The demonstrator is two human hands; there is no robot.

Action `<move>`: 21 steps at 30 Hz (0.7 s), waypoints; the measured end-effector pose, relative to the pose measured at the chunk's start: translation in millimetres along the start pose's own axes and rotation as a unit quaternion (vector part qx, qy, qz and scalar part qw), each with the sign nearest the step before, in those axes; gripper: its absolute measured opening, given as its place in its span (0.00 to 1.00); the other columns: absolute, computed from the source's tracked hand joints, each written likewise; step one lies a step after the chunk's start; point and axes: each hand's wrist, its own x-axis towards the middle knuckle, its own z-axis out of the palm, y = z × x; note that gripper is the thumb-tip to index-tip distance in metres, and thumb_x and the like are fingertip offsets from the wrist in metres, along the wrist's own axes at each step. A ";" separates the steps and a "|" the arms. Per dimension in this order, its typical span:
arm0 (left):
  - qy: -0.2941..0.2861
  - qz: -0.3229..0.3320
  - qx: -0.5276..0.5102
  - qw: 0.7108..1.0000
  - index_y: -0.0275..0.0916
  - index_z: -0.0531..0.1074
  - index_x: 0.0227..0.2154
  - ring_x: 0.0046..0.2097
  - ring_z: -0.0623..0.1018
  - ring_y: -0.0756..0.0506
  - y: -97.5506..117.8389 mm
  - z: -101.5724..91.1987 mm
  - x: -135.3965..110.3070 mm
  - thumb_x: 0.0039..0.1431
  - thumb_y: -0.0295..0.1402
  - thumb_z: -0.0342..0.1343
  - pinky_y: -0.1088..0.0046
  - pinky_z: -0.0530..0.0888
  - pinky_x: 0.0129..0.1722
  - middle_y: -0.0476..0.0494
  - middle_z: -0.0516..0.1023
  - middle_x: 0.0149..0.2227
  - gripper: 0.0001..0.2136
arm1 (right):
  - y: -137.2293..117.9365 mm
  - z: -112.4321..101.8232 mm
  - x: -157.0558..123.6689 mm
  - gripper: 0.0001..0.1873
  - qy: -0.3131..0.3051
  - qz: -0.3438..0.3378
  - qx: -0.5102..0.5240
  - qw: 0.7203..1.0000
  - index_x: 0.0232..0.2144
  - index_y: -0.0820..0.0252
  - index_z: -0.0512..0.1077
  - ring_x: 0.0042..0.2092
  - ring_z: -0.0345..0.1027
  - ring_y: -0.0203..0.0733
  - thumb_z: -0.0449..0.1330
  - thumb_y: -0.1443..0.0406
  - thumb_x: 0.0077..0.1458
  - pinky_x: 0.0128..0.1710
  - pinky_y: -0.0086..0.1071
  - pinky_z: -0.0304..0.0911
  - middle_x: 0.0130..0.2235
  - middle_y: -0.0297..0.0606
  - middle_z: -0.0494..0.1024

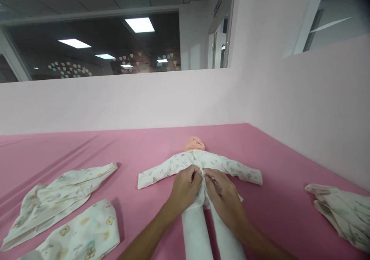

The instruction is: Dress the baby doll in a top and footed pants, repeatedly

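A baby doll point(194, 142) lies on its back on the pink cloth, head away from me, arms spread. It wears a white printed top point(185, 163) and plain white legs point(196, 229). My left hand point(185, 187) and my right hand point(222, 196) meet at the middle of the doll's belly. Both pinch the front edges of the top around a small white button point(203, 172), fingers pressed together.
Two folded printed baby garments point(54, 198) point(83, 233) lie at the left on the pink table cover point(138, 148). Another crumpled garment point(341, 210) lies at the right near the pale wall point(303, 109). A low partition with windows runs behind.
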 end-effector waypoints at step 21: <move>0.089 0.064 0.187 0.976 0.41 0.69 0.31 0.36 0.73 0.47 -11.7 -0.4 1.3 0.64 0.32 0.44 0.70 0.65 0.34 0.50 0.75 0.32 0.10 | 36.5 -54.3 -15.8 0.19 -0.015 0.064 -0.008 0.998 0.47 0.53 0.71 0.58 0.61 0.50 0.51 0.52 0.59 0.53 0.46 0.64 0.55 0.42 0.70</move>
